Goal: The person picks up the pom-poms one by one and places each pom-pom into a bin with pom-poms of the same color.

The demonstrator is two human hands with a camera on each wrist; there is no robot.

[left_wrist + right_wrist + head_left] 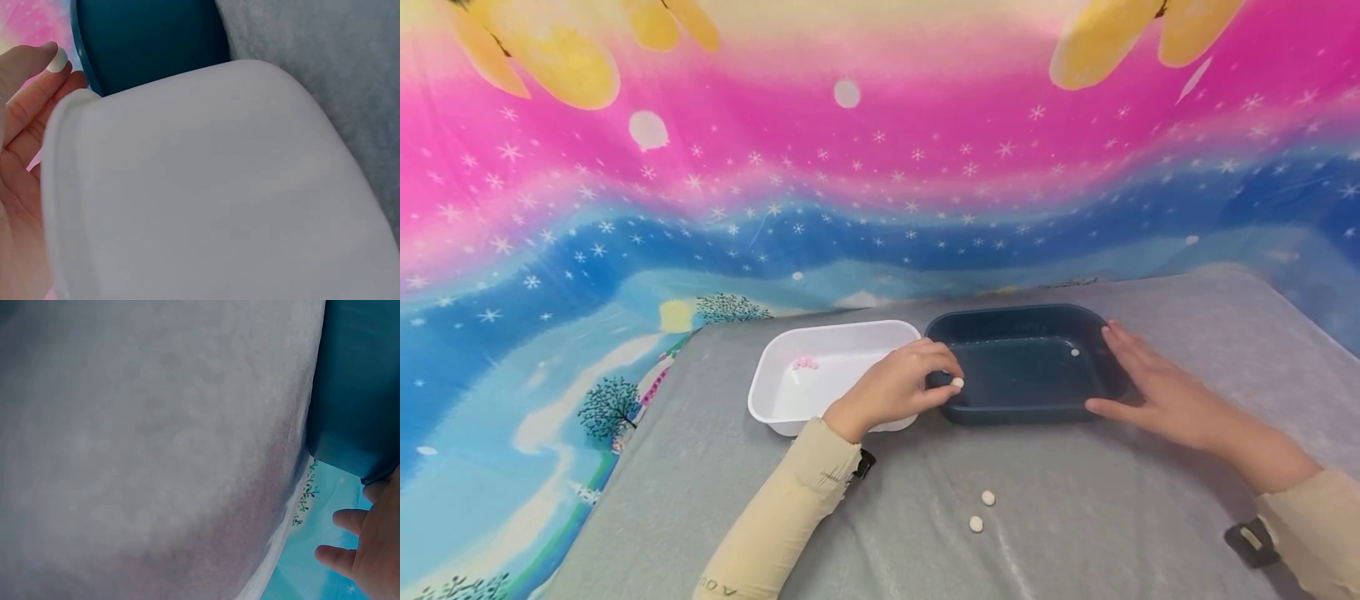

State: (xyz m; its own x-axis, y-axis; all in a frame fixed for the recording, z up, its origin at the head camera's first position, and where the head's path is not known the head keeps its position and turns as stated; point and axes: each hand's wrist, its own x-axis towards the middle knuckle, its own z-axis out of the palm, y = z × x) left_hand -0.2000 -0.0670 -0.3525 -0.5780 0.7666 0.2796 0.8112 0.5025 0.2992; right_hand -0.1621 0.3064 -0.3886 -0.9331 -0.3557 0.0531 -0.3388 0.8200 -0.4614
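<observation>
Between thumb and forefinger, my left hand (895, 382) pinches a small white ball (957, 382), held over the near left rim of the dark teal basin (1000, 414). That ball (58, 60) also shows at the fingertips in the left wrist view, just past the white basin's rim (56, 187). My right hand (1172, 407) lies with fingers spread and fairly straight against the dark basin's right end. Inside the dark basin sits another small white ball (1075, 352). Several small pink pieces (806, 364) lie in the white basin (786, 421), partly hidden by my left hand.
Two more white balls, a farther one (988, 497) and a nearer one (976, 524), lie on the grey cloth (1075, 517) in front of the dark basin. The basins stand side by side. A colourful printed backdrop (880, 192) hangs behind the table.
</observation>
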